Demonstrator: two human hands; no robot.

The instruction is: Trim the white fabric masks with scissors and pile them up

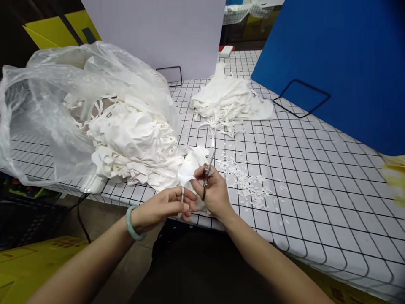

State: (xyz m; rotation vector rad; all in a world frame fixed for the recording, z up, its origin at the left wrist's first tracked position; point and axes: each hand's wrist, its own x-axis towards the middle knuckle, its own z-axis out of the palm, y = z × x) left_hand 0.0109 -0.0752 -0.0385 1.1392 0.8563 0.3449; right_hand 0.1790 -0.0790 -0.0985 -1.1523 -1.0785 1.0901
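My left hand [169, 203], with a pale green bangle [129, 221] on its wrist, pinches a thin white strap that runs up to a white fabric piece [190, 164]. Close beside it, my right hand [215, 192] is closed around small scissors [207, 173], their blades pointing up and away from me. The right fingers also touch the fabric's edge. To the left lies a heap of white fabric pieces with straps [133, 135], spilling from a clear plastic bag [41, 97]. Small white snippets [249, 183] are scattered right of my hands.
A second pile of white strapped pieces [230, 101] lies farther back on the checked tablecloth [316, 169]. A lilac panel [158, 33] and a blue panel [341, 63] stand behind. A white power strip [94, 184] sits at the left front edge, its cable hanging down.
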